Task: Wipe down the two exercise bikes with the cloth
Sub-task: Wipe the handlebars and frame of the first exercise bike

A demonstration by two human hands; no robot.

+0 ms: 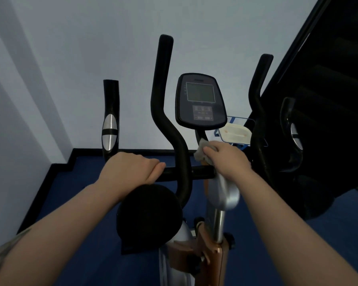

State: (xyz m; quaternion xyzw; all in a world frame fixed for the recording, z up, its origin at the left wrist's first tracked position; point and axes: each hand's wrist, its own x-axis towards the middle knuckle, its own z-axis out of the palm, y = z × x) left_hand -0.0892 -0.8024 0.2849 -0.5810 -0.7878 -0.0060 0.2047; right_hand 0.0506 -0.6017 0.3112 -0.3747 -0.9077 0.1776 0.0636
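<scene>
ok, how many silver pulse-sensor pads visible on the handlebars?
2. One silver pad on the short left grip, one silver pad on the dark right grip by the frame edge. Others may be hidden.

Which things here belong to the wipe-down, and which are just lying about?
Job:
- cloth, gripped by the right hand against the stem under the console
- exercise bike's crossbar, held by the left hand
- black seat

Lying about:
- blue wire rack behind the console
- dark equipment at the right
</scene>
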